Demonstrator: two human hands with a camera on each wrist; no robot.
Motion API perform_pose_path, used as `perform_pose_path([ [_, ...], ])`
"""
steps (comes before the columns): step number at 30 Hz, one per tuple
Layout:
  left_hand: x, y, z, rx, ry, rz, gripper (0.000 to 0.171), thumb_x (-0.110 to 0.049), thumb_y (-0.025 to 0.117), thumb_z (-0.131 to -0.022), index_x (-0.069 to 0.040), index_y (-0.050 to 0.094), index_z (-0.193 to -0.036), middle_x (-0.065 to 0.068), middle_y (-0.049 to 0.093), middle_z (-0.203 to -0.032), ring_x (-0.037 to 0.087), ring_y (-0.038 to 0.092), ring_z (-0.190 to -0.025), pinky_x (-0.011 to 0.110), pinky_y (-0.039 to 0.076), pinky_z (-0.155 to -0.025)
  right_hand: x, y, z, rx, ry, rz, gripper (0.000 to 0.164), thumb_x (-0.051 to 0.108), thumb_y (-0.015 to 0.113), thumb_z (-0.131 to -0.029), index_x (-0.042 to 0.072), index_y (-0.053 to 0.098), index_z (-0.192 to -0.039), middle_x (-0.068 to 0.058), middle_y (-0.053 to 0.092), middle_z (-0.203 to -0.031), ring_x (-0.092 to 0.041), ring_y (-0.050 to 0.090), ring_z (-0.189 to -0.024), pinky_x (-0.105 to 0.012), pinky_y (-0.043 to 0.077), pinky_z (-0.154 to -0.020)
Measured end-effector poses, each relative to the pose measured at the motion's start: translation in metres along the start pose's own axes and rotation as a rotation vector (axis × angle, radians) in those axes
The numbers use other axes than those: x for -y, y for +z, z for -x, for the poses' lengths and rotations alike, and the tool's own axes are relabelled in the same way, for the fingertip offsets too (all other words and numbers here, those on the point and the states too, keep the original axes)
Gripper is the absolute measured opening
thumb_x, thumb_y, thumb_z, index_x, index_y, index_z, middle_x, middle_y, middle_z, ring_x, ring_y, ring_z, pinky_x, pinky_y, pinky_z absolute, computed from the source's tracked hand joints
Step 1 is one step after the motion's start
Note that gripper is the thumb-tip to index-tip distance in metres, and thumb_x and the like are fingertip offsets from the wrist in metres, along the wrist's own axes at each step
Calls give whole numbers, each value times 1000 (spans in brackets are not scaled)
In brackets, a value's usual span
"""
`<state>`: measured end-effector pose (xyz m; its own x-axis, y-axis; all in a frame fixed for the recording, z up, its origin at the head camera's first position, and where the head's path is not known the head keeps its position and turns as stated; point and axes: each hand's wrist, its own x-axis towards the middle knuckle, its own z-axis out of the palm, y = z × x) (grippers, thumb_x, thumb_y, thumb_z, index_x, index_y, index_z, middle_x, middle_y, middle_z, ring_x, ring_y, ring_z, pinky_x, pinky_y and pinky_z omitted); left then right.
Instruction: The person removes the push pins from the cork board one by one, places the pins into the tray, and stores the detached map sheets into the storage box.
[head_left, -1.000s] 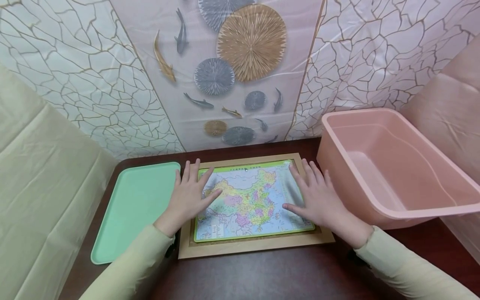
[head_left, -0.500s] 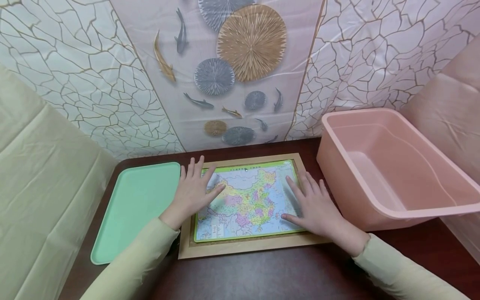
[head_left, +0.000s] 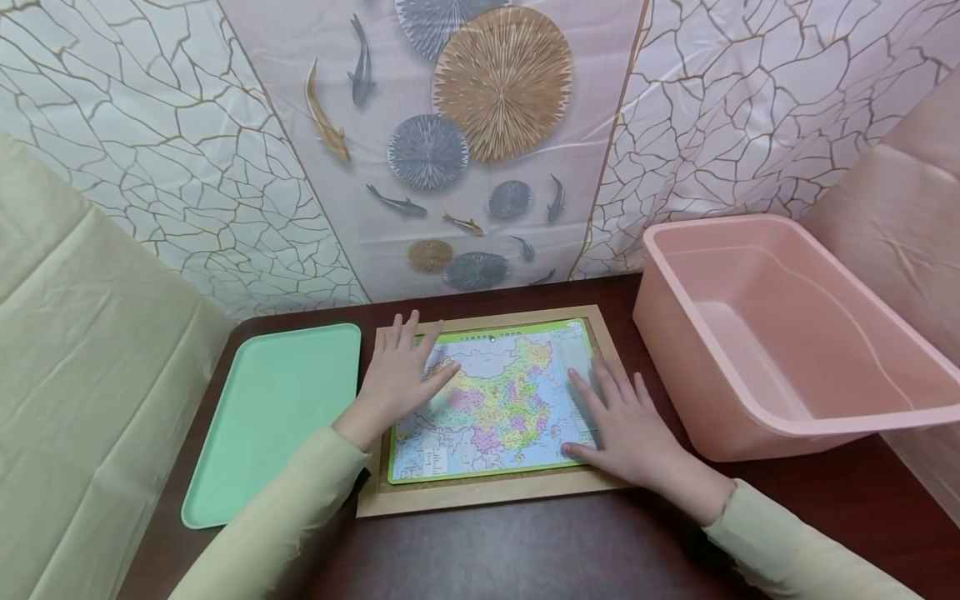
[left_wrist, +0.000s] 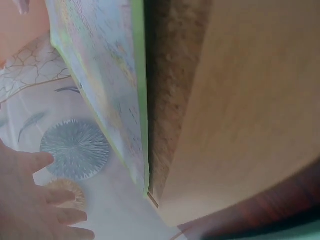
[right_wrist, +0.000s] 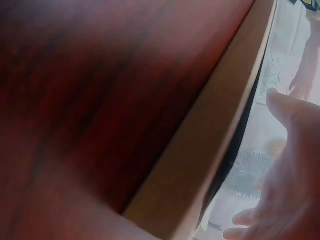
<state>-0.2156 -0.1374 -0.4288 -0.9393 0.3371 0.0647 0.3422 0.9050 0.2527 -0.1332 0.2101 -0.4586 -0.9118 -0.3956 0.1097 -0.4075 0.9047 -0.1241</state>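
A map board (head_left: pixel 487 408) with a green border lies inside a wooden frame (head_left: pixel 517 495) at the middle of the table. My left hand (head_left: pixel 397 375), fingers spread, is over the board's left side and upper left corner. Over its right side, my right hand (head_left: pixel 630 429) is spread too, thumb toward the map. Neither hand holds anything. In the left wrist view the green edge of the map (left_wrist: pixel 107 90) runs beside a cork-coloured strip (left_wrist: pixel 172 85) and the frame's side, and the left fingers (left_wrist: pixel 62 196) stick out straight. The right thumb (right_wrist: pixel 285 105) shows near the frame's edge in the right wrist view.
A pale green tray (head_left: pixel 273 425) lies on the dark wood table (head_left: pixel 480 558) left of the frame. At the right stands a deep pink tub (head_left: pixel 705 367), close to my right hand. Patterned cloth (head_left: pixel 510 242) hangs behind the table.
My left hand has shifted to the right over the map. The right hand has come down toward the board's lower right, nearer me. Map, frame, tray and tub have stayed put.
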Motion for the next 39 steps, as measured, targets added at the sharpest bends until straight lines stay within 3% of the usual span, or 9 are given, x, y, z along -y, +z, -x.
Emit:
perform_pose_path([
  [17, -7, 14, -20, 38, 11, 22, 81, -66, 45, -106, -15, 31, -168, 24, 24, -175, 44, 20, -164, 62, 25, -131, 0, 10, 8, 39, 2, -40, 95, 62, 72, -93, 10, 37, -165, -30, 31, -169, -50, 27, -158, -77, 27, -122],
  [23, -9, 16, -26, 58, 2, 99, 81, -63, 49, -107, -12, 32, -167, 23, 27, -174, 42, 23, -163, 64, 32, -127, -1, 11, 9, 69, 16, -39, 95, 64, 69, -94, 11, 37, -166, -30, 29, -170, -50, 28, -158, -77, 28, -122],
  [30, -12, 19, -33, 60, -14, 208, 77, -54, 62, -104, -10, 42, -163, 21, 36, -170, 41, 35, -158, 59, 37, -126, 0, 11, 10, 106, 27, -58, 93, 63, 67, -96, 11, 36, -166, -31, 27, -171, -51, 29, -157, -77, 27, -122],
  [39, -16, 25, -43, 5, -47, 338, 65, -38, 73, -101, -6, 53, -154, 17, 51, -160, 37, 49, -149, 54, 42, -124, 1, 8, 9, 131, 31, -61, 91, 66, 63, -98, 11, 36, -166, -31, 27, -171, -52, 27, -158, -76, 25, -123],
])
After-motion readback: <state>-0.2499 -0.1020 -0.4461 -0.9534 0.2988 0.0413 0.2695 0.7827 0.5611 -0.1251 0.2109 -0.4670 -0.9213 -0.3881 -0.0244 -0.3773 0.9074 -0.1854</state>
